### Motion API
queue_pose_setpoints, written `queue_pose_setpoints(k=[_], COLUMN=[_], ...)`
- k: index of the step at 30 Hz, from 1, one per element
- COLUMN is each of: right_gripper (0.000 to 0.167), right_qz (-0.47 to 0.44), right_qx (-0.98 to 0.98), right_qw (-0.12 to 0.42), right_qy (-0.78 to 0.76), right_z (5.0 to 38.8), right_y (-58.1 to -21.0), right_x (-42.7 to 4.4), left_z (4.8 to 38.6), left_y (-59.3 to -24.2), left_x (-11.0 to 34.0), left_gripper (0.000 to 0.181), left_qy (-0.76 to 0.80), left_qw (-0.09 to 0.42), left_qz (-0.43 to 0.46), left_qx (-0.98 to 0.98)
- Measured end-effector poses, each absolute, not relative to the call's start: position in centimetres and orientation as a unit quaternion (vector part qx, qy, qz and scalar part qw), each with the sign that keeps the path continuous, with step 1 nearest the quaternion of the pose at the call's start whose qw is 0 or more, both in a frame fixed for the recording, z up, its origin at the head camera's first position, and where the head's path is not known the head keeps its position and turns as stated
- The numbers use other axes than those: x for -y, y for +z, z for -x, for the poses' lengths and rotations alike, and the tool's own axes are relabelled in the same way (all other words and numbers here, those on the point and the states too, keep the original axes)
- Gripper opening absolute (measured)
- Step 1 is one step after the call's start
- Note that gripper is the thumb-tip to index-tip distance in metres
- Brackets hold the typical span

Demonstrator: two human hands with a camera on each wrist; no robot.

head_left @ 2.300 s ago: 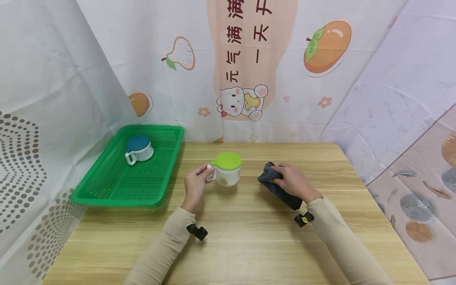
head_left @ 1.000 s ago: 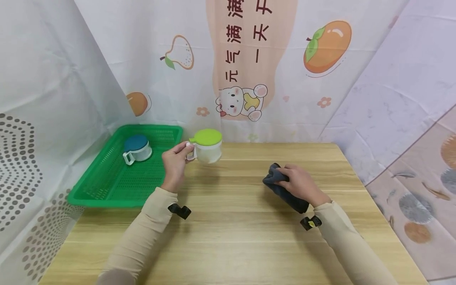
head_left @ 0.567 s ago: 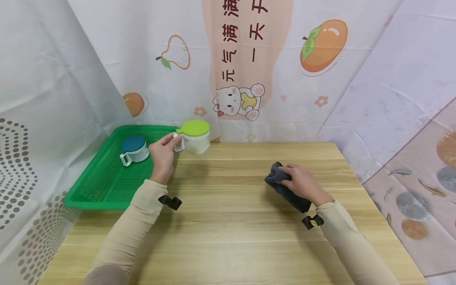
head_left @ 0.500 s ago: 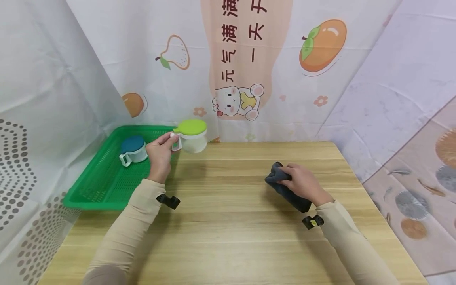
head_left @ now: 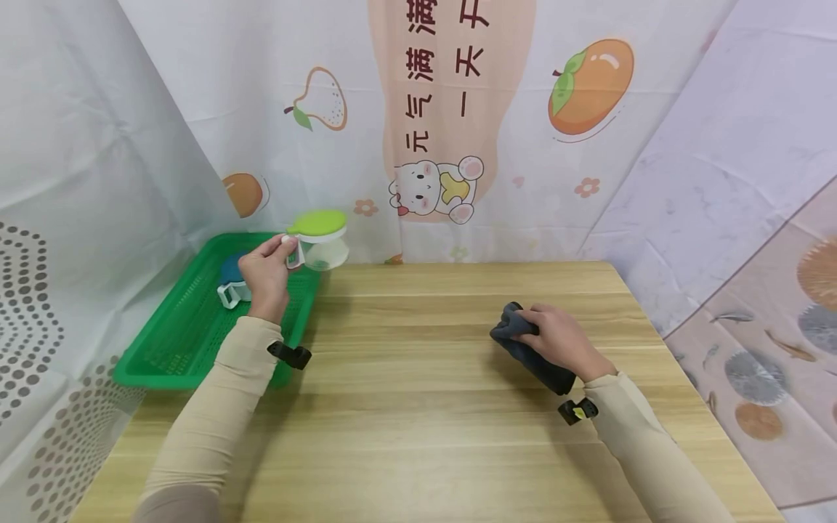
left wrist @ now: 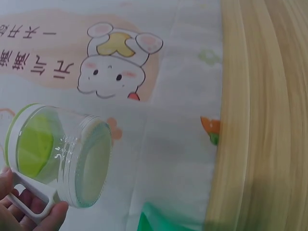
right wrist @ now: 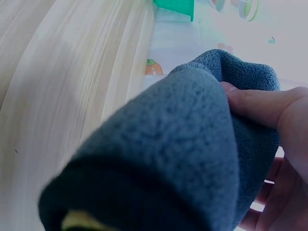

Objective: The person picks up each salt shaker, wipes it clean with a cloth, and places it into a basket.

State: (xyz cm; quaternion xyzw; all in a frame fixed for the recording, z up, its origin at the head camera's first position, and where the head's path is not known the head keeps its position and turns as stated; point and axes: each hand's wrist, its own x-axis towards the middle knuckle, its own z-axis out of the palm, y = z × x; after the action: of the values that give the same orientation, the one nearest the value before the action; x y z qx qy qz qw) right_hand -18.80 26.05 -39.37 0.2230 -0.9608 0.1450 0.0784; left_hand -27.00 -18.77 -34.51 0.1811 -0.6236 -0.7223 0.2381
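My left hand [head_left: 267,280] pinches the white handle of a clear jar with a lime-green lid [head_left: 319,222]. In the head view this jar hangs in the air over the right rear rim of the green basket [head_left: 296,319]; the left wrist view shows its clear body [left wrist: 62,154] tilted, with no contents I can make out. A second jar, blue-lidded [head_left: 230,269], stands in the basket, partly hidden behind my left hand. On the right, my right hand [head_left: 561,338] grips a folded dark grey cloth [head_left: 532,359] above the table; its fuzzy surface [right wrist: 168,130] fills much of the right wrist view.
The wooden table [head_left: 418,407] reaches back to a printed curtain [head_left: 366,160]. At the table's left rear sits the basket, close to the left curtain [head_left: 78,181]. Black cameras are strapped on both wrists.
The left hand has carried the green-lidded jar left and back, from above the table's middle to the basket's edge. The right hand and cloth have shifted slightly right.
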Motion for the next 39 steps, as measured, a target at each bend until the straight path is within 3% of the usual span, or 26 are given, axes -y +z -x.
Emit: queue_pose_setpoints(k=[14,28,39], right_gripper=[0.04,0.041,0.033], right_qz=[-0.219,-0.209,-0.201], right_qx=[0.96,0.963,0.965], right_qw=[0.08,0.074,0.044], right_qy=[0.154,0.152,0.163], right_z=[19.1,19.1,19.8], right_y=[-39.9,-40.2,-40.4], right_x=[-26.6,-26.8,-27.1], left_z=[28.7,30.5,31.2], left_y=[-34.2,-36.0,-38.2], left_x=[23.5,27.3,27.8], left_gripper=[0.031,0.035,0.041], left_qy=[-0.713,-0.691,-0.68], left_qw=[0.241,0.207,0.166], left_qz=[-0.223,-0.274,-0.307], left_qx=[0.619,0.636,0.645])
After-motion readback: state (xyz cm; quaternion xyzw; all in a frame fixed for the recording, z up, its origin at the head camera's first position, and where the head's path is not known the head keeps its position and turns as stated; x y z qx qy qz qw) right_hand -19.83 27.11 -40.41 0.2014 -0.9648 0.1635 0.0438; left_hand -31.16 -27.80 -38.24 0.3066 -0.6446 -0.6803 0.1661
